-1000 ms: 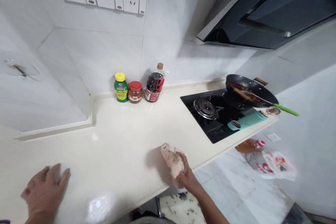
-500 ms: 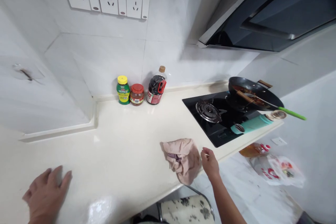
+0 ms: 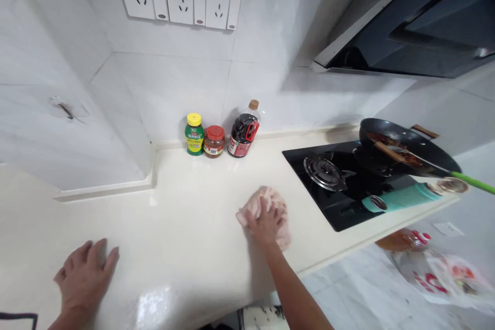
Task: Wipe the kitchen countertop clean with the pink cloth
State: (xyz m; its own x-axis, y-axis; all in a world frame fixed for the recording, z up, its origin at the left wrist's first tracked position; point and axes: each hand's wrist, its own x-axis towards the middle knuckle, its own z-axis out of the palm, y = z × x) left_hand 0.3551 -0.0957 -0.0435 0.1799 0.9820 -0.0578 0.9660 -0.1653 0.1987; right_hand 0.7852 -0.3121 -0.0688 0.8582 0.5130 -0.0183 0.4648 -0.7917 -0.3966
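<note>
A crumpled pink cloth point(image 3: 284, 234) lies on the cream countertop point(image 3: 185, 216), left of the stove. Over its top is my right hand point(image 3: 266, 221), fingers bent into the folds and gripping it against the counter. My left hand point(image 3: 85, 273) rests palm down at the counter's left side, its fingers apart and holding nothing.
Along the wall stand a green jar with a yellow lid point(image 3: 194, 135), a red-lidded jar point(image 3: 214, 142) and a dark sauce bottle point(image 3: 243, 131). To the right, the black stove point(image 3: 340, 211) carries a wok point(image 3: 444, 157) and a teal bottle-shaped object point(image 3: 406, 199). A range hood point(image 3: 386, 51) overhangs it.
My right hand has moved left onto the cloth and taken hold of it. The cloth is more bunched and sits farther from the front edge. My left hand stays on the counter.
</note>
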